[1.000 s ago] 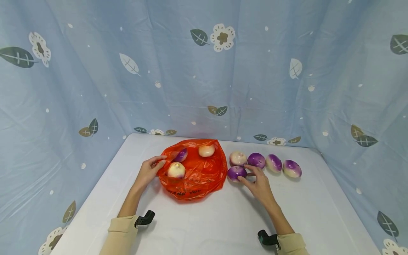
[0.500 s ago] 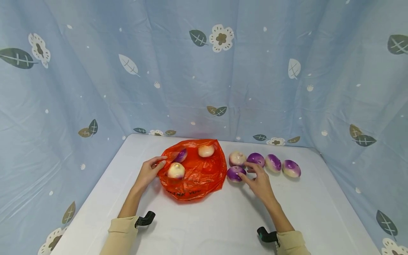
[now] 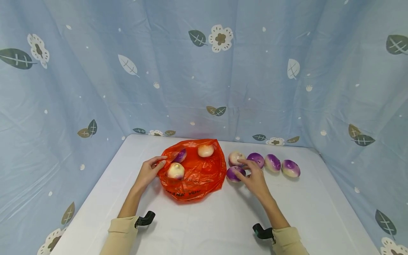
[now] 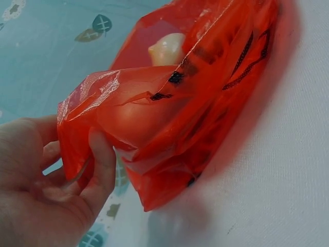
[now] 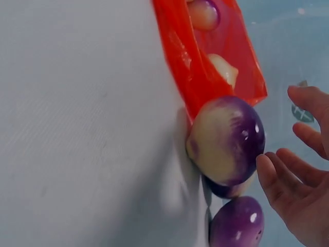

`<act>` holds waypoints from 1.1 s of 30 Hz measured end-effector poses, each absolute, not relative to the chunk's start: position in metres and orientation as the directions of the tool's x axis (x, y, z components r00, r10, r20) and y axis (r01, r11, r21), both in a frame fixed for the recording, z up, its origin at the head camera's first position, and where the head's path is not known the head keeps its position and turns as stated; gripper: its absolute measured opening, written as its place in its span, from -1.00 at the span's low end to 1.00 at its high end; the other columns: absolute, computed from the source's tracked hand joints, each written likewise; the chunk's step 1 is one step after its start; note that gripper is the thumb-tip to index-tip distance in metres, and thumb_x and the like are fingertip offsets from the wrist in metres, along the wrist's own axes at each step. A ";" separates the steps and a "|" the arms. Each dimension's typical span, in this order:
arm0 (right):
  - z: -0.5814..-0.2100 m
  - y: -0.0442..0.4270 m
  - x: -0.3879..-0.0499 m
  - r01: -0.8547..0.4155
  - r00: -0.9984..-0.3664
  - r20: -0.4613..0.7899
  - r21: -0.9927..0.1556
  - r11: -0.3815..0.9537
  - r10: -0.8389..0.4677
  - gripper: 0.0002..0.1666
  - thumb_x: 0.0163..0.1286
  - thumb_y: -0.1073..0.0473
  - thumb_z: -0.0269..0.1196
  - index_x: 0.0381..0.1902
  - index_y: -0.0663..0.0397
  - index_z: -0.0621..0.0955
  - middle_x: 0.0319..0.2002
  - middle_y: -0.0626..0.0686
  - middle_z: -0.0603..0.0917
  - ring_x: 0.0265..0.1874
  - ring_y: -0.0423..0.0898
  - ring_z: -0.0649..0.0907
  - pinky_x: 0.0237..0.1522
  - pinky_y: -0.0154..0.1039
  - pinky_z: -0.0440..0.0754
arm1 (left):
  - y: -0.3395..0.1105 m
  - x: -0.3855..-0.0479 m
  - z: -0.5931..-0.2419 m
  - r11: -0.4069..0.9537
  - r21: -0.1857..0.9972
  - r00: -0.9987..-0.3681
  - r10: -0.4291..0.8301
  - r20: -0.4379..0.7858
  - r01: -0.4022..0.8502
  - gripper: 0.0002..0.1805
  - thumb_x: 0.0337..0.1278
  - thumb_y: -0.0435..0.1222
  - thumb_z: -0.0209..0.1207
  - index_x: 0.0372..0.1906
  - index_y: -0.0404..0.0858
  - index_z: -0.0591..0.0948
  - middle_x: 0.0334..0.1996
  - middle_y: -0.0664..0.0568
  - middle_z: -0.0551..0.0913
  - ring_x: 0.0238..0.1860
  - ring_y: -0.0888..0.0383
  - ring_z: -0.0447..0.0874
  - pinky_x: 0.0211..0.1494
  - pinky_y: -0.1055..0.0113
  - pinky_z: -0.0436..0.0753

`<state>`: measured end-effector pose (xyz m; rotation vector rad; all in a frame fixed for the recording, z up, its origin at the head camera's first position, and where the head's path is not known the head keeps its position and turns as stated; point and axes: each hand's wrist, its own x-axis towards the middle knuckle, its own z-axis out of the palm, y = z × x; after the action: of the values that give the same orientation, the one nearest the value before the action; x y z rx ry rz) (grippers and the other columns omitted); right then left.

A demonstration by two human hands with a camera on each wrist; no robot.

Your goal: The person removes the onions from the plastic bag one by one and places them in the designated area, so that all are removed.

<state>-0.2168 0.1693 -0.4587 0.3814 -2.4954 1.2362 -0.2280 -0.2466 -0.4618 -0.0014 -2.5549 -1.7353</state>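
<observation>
The bag (image 3: 204,182) lies on the surface (image 3: 191,230), three vegetables (image 3: 175,171) in it, the curtain (image 3: 204,81) behind. Right of the bag sit one vegetable (image 3: 232,174), a second (image 3: 234,156) behind it, and three more (image 3: 272,163) farther right. The left grip (image 3: 150,170) is at the bag's left rim, the right grip (image 3: 254,179) to its right.

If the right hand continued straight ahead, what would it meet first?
Most likely the right hand would meet the front purple-and-white turnip beside the red plastic bag; whether they touch now is unclear.
</observation>
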 end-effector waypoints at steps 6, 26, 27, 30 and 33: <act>-0.451 0.159 -0.217 -0.420 -0.894 0.432 -0.718 0.554 -0.118 -0.45 0.16 0.05 0.47 0.10 0.00 0.61 -0.02 0.18 0.63 -0.14 0.14 0.72 -0.26 -0.04 0.72 | -0.246 -0.229 -0.460 0.377 0.925 -0.998 -0.023 0.056 0.043 -0.57 0.34 -0.05 0.16 0.18 -0.18 0.60 0.29 -0.16 0.50 0.19 -0.01 0.50 -0.01 0.62 0.58; -0.455 0.108 -0.221 -0.436 -0.900 0.353 -0.724 0.535 -0.257 -0.48 0.20 0.06 0.44 0.12 -0.02 0.59 -0.04 0.13 0.65 -0.28 0.06 0.68 -0.25 -0.12 0.73 | -0.245 -0.226 -0.453 0.357 0.934 -0.999 -0.021 0.037 0.027 -0.59 0.37 -0.11 0.14 0.20 -0.20 0.58 0.30 -0.18 0.48 0.08 -0.04 0.52 -0.14 0.56 0.64; -0.456 0.106 -0.221 -0.436 -0.900 0.350 -0.724 0.534 -0.261 -0.47 0.20 0.06 0.44 0.12 -0.02 0.59 -0.03 0.10 0.65 -0.27 0.03 0.68 -0.24 -0.10 0.73 | -0.245 -0.226 -0.453 0.356 0.934 -0.999 -0.022 0.034 0.024 -0.58 0.37 -0.11 0.14 0.20 -0.21 0.58 0.30 -0.18 0.48 0.09 -0.03 0.52 -0.13 0.55 0.64; -0.458 0.099 -0.219 -0.433 -0.901 0.334 -0.728 0.531 -0.277 -0.46 0.20 0.06 0.44 0.13 -0.01 0.57 0.00 0.08 0.66 -0.22 -0.04 0.69 -0.21 -0.15 0.73 | -0.247 -0.227 -0.458 0.356 0.934 -0.999 -0.023 0.040 0.029 -0.57 0.34 -0.05 0.15 0.19 -0.16 0.59 0.29 -0.15 0.49 0.07 0.01 0.54 -0.11 0.54 0.65; -0.459 0.092 -0.216 -0.440 -0.896 0.326 -0.739 0.510 -0.301 -0.44 0.21 0.07 0.43 0.16 0.01 0.56 0.05 0.13 0.66 -0.20 -0.01 0.70 -0.17 -0.12 0.73 | -0.249 -0.226 -0.459 0.344 0.938 -0.999 -0.029 0.038 0.025 -0.59 0.34 -0.06 0.17 0.17 -0.15 0.60 0.28 -0.14 0.50 0.05 0.02 0.55 -0.12 0.52 0.66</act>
<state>-0.2165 0.0919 -0.4594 0.6415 -2.5920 1.3365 -0.2257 -0.2485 -0.4585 0.0036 -2.5364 -1.7718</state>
